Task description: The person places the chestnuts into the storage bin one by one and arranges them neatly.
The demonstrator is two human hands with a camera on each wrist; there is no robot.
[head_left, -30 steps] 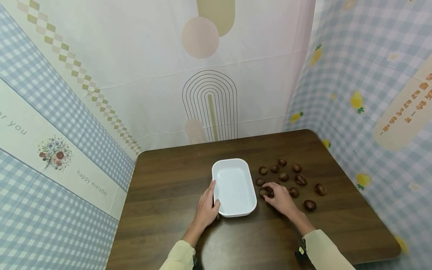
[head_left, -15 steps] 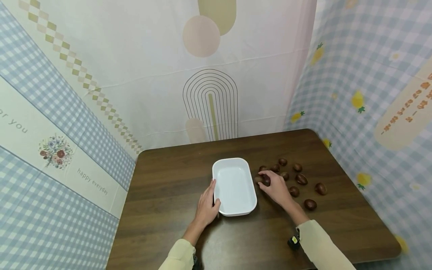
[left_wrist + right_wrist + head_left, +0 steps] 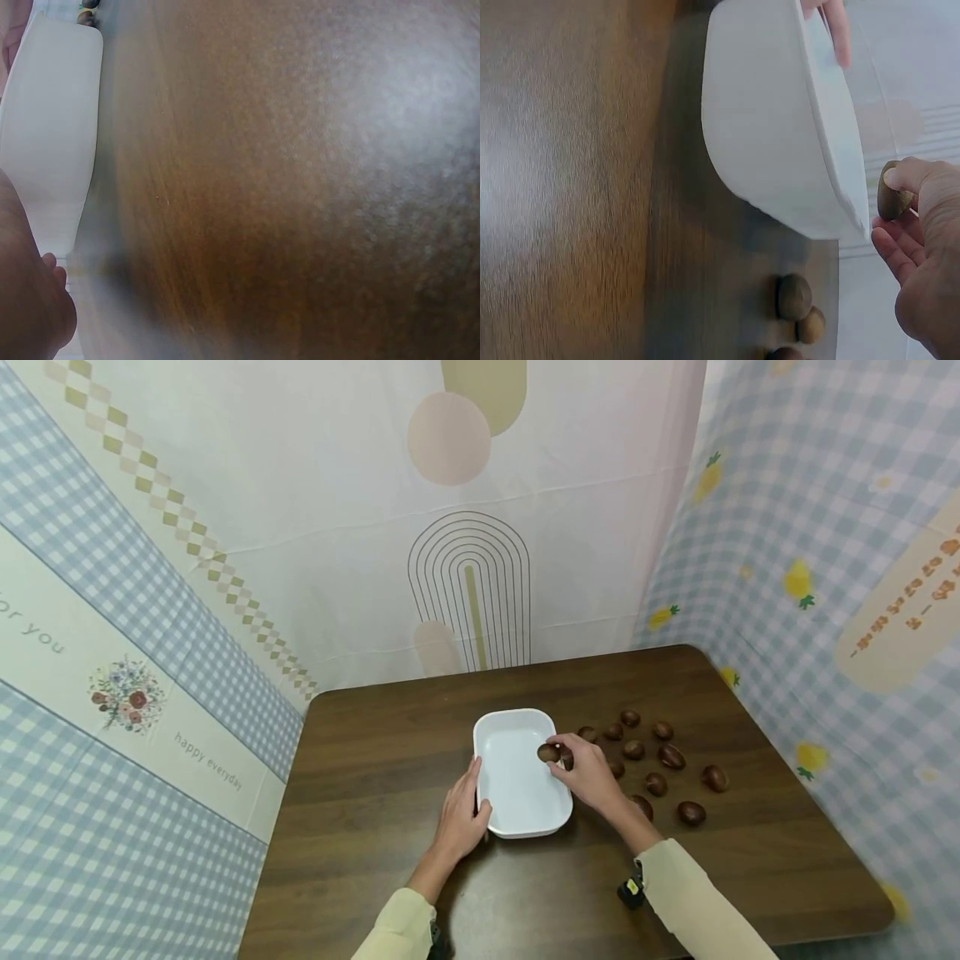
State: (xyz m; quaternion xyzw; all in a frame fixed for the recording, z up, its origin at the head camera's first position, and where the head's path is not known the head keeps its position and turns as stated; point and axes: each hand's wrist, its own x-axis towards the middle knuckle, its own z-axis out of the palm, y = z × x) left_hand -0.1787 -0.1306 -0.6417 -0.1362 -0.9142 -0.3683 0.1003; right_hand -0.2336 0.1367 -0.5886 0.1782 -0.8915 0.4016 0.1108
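A white rectangular dish (image 3: pixel 517 827) stands mid-table, its bare inside facing up. At its left edge my left hand (image 3: pixel 457 818) holds the wall, thumb over the rim and fingers along the side. Over the right rim, my right hand (image 3: pixel 588 772) pinches a brown chestnut (image 3: pixel 549 752) between thumb and fingers; a second dark chestnut (image 3: pixel 567 760) shows within the same grasp. The right wrist view shows the pinched chestnut (image 3: pixel 892 191) just beyond the dish's rim. In the left wrist view, only part of the left hand (image 3: pixel 34 292) appears beside the dish.
Several loose chestnuts (image 3: pixel 671 756) lie scattered on the brown wooden table (image 3: pixel 375 777), right of the dish; some are partly hidden by the right hand and forearm. Patterned cloth (image 3: pixel 337 527) hangs behind the table and at both sides.
My right hand has gathered chestnuts beside the dish, lifted them and moved left over its right rim. The left hand stays at the left edge.
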